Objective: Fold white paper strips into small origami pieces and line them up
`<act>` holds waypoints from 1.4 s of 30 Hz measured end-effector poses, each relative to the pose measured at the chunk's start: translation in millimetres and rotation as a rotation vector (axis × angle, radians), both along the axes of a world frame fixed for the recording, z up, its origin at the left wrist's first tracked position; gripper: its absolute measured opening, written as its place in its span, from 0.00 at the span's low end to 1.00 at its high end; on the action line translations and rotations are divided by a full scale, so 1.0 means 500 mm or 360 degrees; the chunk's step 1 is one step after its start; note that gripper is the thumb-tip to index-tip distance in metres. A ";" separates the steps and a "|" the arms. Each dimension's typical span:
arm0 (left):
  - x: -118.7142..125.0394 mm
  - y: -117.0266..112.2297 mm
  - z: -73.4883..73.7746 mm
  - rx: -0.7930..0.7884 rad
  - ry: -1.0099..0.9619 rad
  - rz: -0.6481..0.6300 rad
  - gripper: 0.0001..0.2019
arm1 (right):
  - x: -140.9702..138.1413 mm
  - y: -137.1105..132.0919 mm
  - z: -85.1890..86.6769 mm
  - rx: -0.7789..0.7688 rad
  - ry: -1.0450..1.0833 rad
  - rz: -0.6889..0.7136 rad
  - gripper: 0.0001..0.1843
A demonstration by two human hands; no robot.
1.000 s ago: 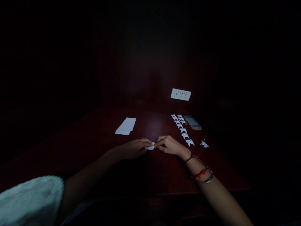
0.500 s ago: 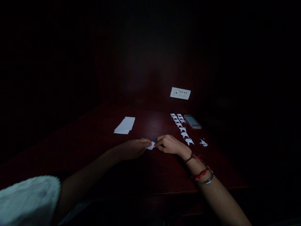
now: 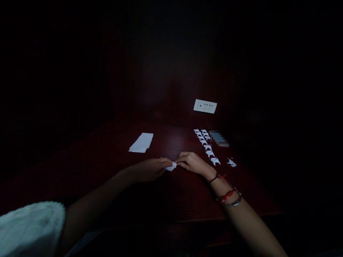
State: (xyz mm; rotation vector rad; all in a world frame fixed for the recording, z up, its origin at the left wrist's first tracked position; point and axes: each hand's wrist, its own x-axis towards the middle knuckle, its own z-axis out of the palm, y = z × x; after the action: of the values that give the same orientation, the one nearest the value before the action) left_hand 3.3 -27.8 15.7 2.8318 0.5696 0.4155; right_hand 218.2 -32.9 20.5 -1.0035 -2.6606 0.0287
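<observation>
A small white piece of paper (image 3: 171, 166) lies on the dark red table (image 3: 177, 200), pinched between both my hands. My left hand (image 3: 151, 168), with a ring on one finger, grips its left side with closed fingers. My right hand (image 3: 191, 162), with red and dark bracelets on the wrist, pinches its right side. A row of several small folded white paper shapes (image 3: 207, 146) runs along the table just right of my right hand, with one more shape (image 3: 232, 163) lying apart farther right.
A stack of white paper sheets (image 3: 141, 142) lies at the back left of the table. A blurred phone-like object (image 3: 219, 138) rests beside the folded shapes. A white socket plate (image 3: 205, 106) sits on the wall behind. The room is very dark.
Both hands have stayed on the small paper; my right hand and wrist have shifted slightly up and left. Nothing else moved.
</observation>
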 end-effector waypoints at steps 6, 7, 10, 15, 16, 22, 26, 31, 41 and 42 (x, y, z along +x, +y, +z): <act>0.005 0.002 0.000 -0.0055 -0.0069 -0.0057 0.17 | 0.003 0.012 -0.012 0.0008 0.0026 0.0081 0.11; 0.005 0.002 0.000 -0.0059 -0.0075 -0.0063 0.17 | 0.004 0.013 -0.013 0.0013 0.0029 0.0084 0.11; 0.006 0.004 0.000 -0.0059 -0.0075 -0.0068 0.17 | 0.006 0.016 -0.015 0.0028 0.0045 0.0076 0.11; 0.005 0.004 0.000 -0.0072 -0.0102 -0.0103 0.17 | 0.003 0.015 -0.014 -0.0003 0.0085 0.0097 0.11; 0.005 0.004 0.000 -0.0071 -0.0108 -0.0101 0.17 | 0.003 0.015 -0.014 -0.0007 0.0085 0.0099 0.12; 0.005 0.006 0.000 -0.0068 -0.0099 -0.0086 0.17 | 0.002 0.013 -0.010 -0.0003 0.0043 0.0085 0.13; 0.004 0.009 -0.003 -0.0068 -0.0097 -0.0085 0.18 | 0.006 0.014 -0.008 -0.0003 0.0005 0.0103 0.13; 0.004 0.010 -0.007 -0.0072 -0.0093 -0.0079 0.18 | 0.001 0.012 -0.009 0.0039 0.0017 0.0067 0.12; 0.006 0.001 0.004 -0.0064 -0.0060 -0.0089 0.19 | -0.010 0.019 -0.018 -0.0019 0.0166 0.0134 0.10; 0.006 0.002 0.004 -0.0064 -0.0056 -0.0085 0.18 | -0.010 0.021 -0.019 -0.0029 0.0167 0.0133 0.10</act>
State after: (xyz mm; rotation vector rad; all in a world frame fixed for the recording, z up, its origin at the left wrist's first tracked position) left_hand 6.6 -27.1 17.6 2.7885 0.4890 0.4381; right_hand 213.2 -22.7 11.1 -0.8708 -2.6090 0.1201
